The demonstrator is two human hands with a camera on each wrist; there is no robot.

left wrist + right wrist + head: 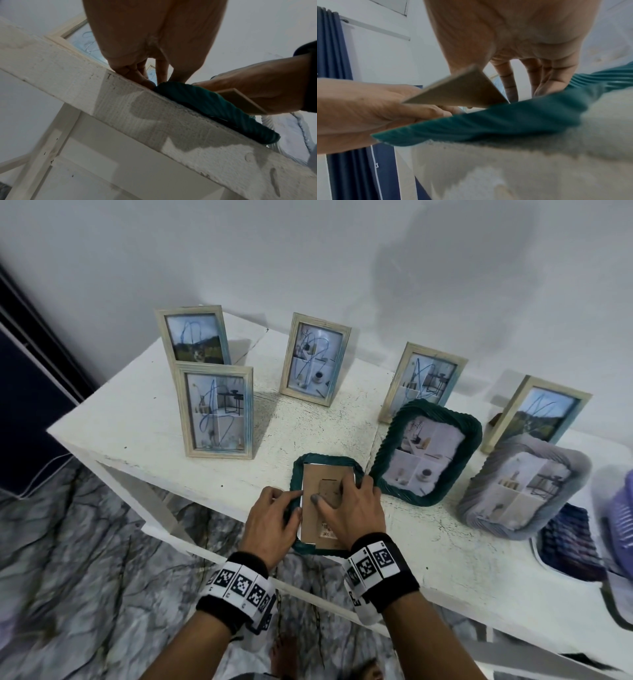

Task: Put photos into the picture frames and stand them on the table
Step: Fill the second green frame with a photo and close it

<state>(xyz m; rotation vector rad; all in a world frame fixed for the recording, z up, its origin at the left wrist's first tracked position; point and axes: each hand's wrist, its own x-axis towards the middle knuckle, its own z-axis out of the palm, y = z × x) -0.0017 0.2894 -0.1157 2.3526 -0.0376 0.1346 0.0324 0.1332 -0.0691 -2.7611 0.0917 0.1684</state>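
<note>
My left hand (270, 517) is pinching the left rim of the face-down green frame (327, 462) at the table (137, 419) front edge; my right hand (349, 508), fingers flat, is pressing its cardboard backing (317, 474); seven filled frames are standing behind.

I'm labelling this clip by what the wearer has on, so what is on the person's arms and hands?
The left hand and right hand are bare: no gloves, and no rings that I can make out. Each wrist carries a black wristband, the left wristband and the right wristband, wrapped with a row of white tags printed with black square-patterned markers. The forearms are bare, with no sleeves in view.
</note>
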